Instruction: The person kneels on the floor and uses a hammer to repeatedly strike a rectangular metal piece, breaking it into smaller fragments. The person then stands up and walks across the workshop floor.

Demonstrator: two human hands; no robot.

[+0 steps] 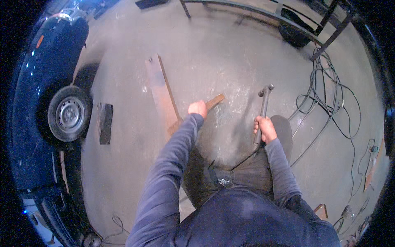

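My left hand (198,109) is closed around a short brown bar (215,101), rusty metal or wood, I cannot tell which. The bar slants up to the right from near the lower end of a long flat brownish piece (160,87); whether the two touch or are joined is hidden by my hand and sleeve. In my right hand (266,128) is a hammer (264,103), gripped by its handle. Its head points away from me, raised above the floor beside my right knee. The handle's lower end comes out under my fist.
A dark blue car (49,61) with a front wheel (70,114) stands at the left, a dark block (105,123) beside it. Tangled cables (317,96) lie on the floor at the right. A metal frame (247,9) stands at the far side, near a black rounded object (293,31).
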